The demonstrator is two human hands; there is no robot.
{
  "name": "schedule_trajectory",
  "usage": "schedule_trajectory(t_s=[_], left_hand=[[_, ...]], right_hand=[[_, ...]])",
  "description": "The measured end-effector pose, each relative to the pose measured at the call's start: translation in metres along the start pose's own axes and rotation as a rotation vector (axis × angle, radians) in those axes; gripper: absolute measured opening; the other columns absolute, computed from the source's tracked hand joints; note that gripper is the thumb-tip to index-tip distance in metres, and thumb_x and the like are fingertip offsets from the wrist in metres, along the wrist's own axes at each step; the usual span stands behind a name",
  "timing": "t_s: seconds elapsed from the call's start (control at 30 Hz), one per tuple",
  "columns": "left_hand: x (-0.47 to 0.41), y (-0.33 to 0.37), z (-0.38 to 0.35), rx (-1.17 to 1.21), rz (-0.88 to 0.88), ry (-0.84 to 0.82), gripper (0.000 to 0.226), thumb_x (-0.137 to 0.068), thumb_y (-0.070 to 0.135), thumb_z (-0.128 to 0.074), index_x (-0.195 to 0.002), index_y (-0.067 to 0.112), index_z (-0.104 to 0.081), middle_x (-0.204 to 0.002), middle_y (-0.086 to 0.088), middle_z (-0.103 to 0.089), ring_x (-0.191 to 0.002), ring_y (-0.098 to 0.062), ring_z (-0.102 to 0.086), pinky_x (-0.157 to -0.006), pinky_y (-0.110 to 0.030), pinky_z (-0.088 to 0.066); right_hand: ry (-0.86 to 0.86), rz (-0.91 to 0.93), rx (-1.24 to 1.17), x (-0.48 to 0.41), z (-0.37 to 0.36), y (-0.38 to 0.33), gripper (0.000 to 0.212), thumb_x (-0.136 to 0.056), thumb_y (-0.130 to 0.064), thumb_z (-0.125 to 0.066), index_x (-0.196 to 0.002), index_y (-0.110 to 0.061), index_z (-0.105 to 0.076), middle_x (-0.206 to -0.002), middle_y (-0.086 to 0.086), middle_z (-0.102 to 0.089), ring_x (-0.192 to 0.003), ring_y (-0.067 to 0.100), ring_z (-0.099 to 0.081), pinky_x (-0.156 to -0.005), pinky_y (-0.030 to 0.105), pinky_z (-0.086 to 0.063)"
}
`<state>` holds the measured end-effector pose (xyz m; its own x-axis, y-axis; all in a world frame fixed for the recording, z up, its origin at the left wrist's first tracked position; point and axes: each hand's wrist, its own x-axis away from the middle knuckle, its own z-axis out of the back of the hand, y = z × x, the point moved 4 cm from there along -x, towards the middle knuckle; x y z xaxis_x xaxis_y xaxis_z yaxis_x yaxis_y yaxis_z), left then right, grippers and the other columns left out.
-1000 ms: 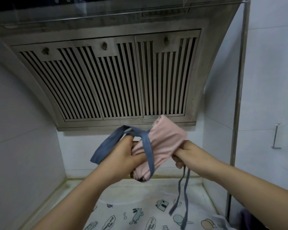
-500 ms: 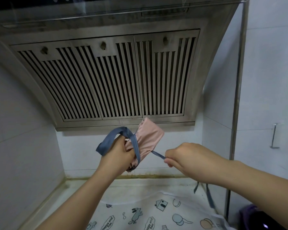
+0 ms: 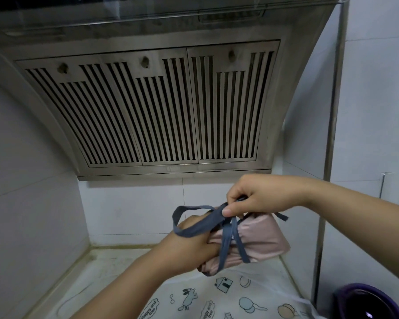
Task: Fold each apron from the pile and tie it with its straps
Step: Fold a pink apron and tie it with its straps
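The right hand (image 3: 258,196) pinches the blue fabric strap (image 3: 195,229) just above the folded pink fabric apron (image 3: 260,238). The left hand (image 3: 191,245) grips the apron's near end, and its length runs away rightward beneath the right hand.

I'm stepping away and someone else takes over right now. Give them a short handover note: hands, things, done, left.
Left hand grips the folded apron, held in the air above the counter.
Right hand pinches the strap just above it.
Done: apron folded, straps wrapped round it.
Left: finish the knot. The pile is not in view.
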<state>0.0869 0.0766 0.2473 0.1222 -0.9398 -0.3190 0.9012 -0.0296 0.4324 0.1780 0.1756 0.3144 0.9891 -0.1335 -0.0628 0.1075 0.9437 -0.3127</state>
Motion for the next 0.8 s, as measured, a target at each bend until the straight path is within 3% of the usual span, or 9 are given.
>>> schedule_trajectory(t_s=[0.17,0.27,0.33,0.4,0.43,0.5,0.57,0.67,0.8], left_hand=[[0.007,0.01,0.004,0.179,-0.047,0.011,0.029,-0.091,0.013,-0.057,-0.094,0.039,-0.044,-0.084,0.014,-0.056,-0.073,0.011,-0.055,-0.063,-0.01,-0.044],[0.01,0.014,0.005,0.32,-0.07,0.042,0.049,-0.089,0.01,-0.061,-0.121,0.042,-0.043,-0.098,0.017,-0.063,-0.094,0.004,-0.06,-0.08,-0.013,-0.047],[0.011,0.016,0.008,0.389,-0.061,0.067,0.065,-0.089,0.011,-0.063,-0.14,0.038,-0.032,-0.105,0.025,-0.062,-0.103,0.007,-0.058,-0.084,-0.009,-0.044],[0.014,0.021,0.015,0.436,-0.05,0.1,0.063,-0.088,0.011,-0.065,-0.138,0.035,-0.034,-0.101,0.033,-0.064,-0.099,0.014,-0.058,-0.081,-0.005,-0.043],[0.014,0.02,0.016,0.466,-0.024,0.122,0.057,-0.087,0.009,-0.065,-0.132,0.033,-0.04,-0.094,0.036,-0.065,-0.093,0.014,-0.06,-0.076,-0.004,-0.044],[0.013,0.017,0.019,0.553,0.088,0.167,0.039,-0.086,0.004,-0.064,-0.116,0.027,-0.052,-0.076,0.031,-0.067,-0.074,0.012,-0.063,-0.062,-0.004,-0.045],[0.006,0.004,0.02,0.58,0.218,0.201,0.032,-0.088,0.014,-0.063,-0.118,0.019,-0.053,-0.076,0.021,-0.069,-0.073,0.007,-0.063,-0.062,-0.003,-0.044],[-0.003,-0.02,0.019,0.726,0.411,0.256,0.084,-0.074,0.037,-0.078,-0.143,0.013,-0.036,-0.135,-0.003,-0.052,-0.123,-0.019,-0.049,-0.1,-0.022,-0.037],[-0.002,-0.042,0.017,0.633,0.439,0.422,0.049,-0.091,0.015,-0.06,-0.137,0.013,-0.043,-0.131,-0.006,-0.052,-0.129,-0.025,-0.045,-0.091,-0.024,-0.034]], right_hand=[[-0.051,0.017,-0.504,0.004,-0.005,0.01,0.027,-0.085,-0.037,-0.06,-0.064,-0.019,-0.058,-0.06,-0.005,-0.045,-0.055,0.006,-0.037,-0.052,0.014,-0.032],[-0.085,-0.006,-0.733,0.0,-0.014,0.021,0.035,-0.069,-0.051,-0.076,-0.067,-0.018,-0.064,-0.079,0.013,-0.051,-0.065,0.017,-0.042,-0.058,0.023,-0.036],[-0.146,-0.013,-0.857,-0.002,-0.022,0.023,0.037,-0.058,-0.051,-0.083,-0.065,-0.018,-0.068,-0.075,0.008,-0.063,-0.063,0.013,-0.053,-0.061,0.021,-0.044],[-0.16,-0.006,-0.866,0.001,-0.033,0.019,0.026,-0.064,-0.042,-0.072,-0.06,-0.017,-0.066,-0.06,-0.01,-0.065,-0.055,-0.001,-0.058,-0.063,0.017,-0.045],[-0.139,-0.002,-0.88,0.003,-0.037,0.014,0.022,-0.072,-0.033,-0.064,-0.063,-0.013,-0.064,-0.059,-0.009,-0.065,-0.054,-0.005,-0.059,-0.062,0.014,-0.046],[0.006,-0.02,-0.957,0.001,-0.043,0.009,0.028,-0.086,-0.018,-0.054,-0.061,-0.011,-0.065,-0.059,-0.004,-0.064,-0.054,0.005,-0.061,-0.055,0.017,-0.049],[0.227,-0.12,-0.853,0.0,-0.047,0.017,0.033,-0.091,-0.004,-0.047,-0.062,-0.013,-0.059,-0.053,-0.004,-0.055,-0.05,0.011,-0.05,-0.051,0.02,-0.045],[0.343,-0.194,-0.44,0.005,-0.041,0.02,0.03,-0.097,-0.012,-0.043,-0.068,-0.017,-0.05,-0.058,-0.005,-0.049,-0.05,0.005,-0.045,-0.054,0.016,-0.038],[0.345,-0.104,-0.024,0.009,-0.032,0.008,0.034,-0.099,-0.025,-0.042,-0.066,-0.029,-0.048,-0.06,-0.01,-0.046,-0.054,-0.002,-0.045,-0.055,0.015,-0.036]])
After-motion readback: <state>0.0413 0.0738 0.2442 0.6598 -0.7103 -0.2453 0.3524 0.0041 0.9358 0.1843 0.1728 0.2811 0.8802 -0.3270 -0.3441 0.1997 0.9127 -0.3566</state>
